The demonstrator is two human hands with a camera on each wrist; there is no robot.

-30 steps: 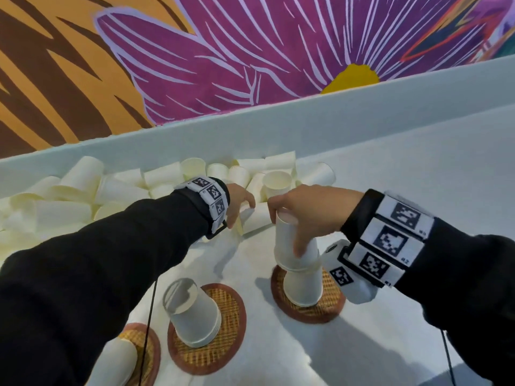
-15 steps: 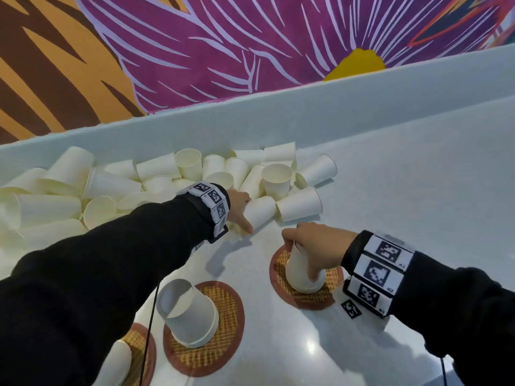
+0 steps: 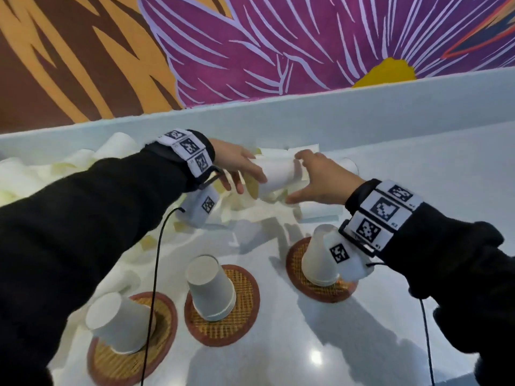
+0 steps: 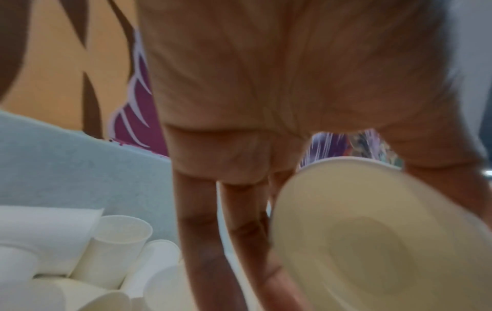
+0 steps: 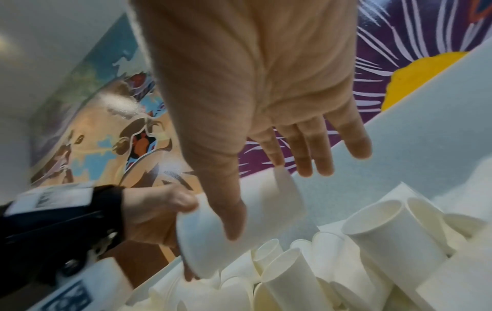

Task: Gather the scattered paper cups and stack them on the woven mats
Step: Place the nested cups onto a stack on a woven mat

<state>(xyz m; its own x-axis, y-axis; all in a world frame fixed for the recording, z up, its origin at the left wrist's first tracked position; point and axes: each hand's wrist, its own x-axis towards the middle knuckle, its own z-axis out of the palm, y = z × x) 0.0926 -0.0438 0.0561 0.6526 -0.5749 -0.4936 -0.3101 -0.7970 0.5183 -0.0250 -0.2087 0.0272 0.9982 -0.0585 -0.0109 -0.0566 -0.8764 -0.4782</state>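
Note:
A white paper cup (image 3: 278,175) lies sideways in the air above the pile, and my left hand (image 3: 245,176) grips its rim end. Its open mouth (image 4: 372,242) fills the left wrist view. My right hand (image 3: 299,178) is open, its straight fingers and thumb spread round the cup's base end (image 5: 271,202). Three round woven mats lie near me: left mat (image 3: 106,366), middle mat (image 3: 245,310), right mat (image 3: 295,263). Each carries an upside-down stack of cups: (image 3: 117,321), (image 3: 209,291), (image 3: 317,257).
Several loose cups are heaped along the back left of the white table (image 3: 306,344), against a pale blue ledge (image 3: 362,107); the heap of cups (image 5: 386,242) lies just under my hands. Thin black cables (image 3: 156,274) hang from both wrists over the mats.
My right hand has let go of the stack on the right mat and risen toward the pile. My left hand has lifted one cup off the pile and holds it out sideways.

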